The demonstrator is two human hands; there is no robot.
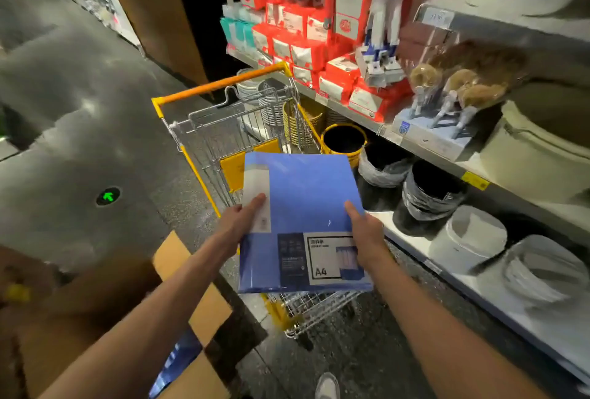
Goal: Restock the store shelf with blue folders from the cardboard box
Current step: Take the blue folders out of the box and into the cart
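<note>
- The folder is held flat above the cart, with the left hand and the right hand at its two sides.
- Both hands' fingers are clamped on the folder, thumbs on the cover and the rest hidden beneath.
- The shelf runs right of the cart. No folder row shows there, so the person should find the slot first.
- Carrying it level and clear of the cart's handle looks safest.
- The box, left of the cart, holds more blue stock.

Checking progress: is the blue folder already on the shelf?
No, the left hand and right hand hold the blue folder above the cart.
</note>
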